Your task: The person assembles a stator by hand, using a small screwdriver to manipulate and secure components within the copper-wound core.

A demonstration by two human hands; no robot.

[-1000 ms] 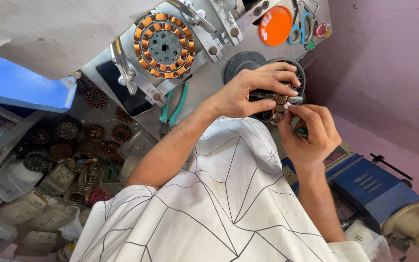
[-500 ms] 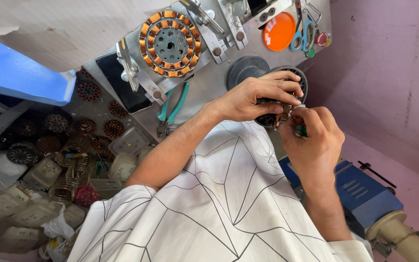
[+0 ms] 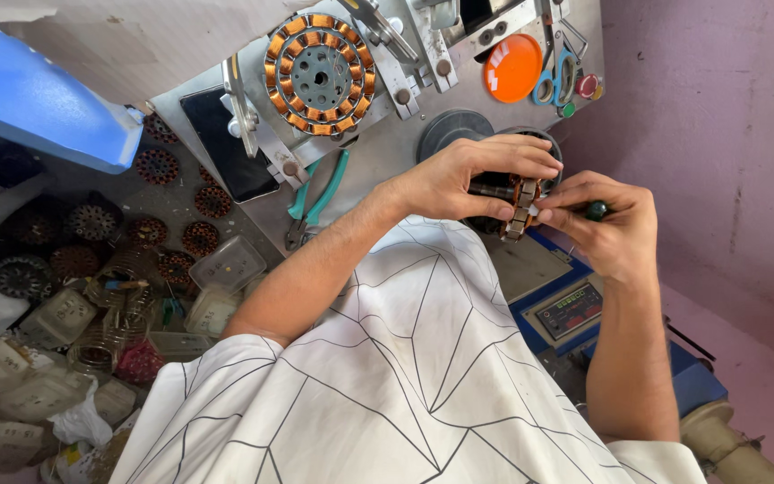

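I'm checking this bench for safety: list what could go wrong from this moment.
1. The left hand grips the small copper-wound stator in mid-air while the right hand works a green-handled tool against it; a slip could nick the windings or a finger.
2. If dropped, the stator would likely land among the machine parts below.

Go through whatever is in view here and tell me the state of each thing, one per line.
Left hand: gripping a small wound stator.
Small wound stator: held on edge between both hands.
Right hand: fingertips on the stator, also holding a green-tipped tool.
Large copper-wound stator: mounted on the machine.
Teal-handled pliers: lying on the grey panel.
Blue-handled scissors: lying untouched.
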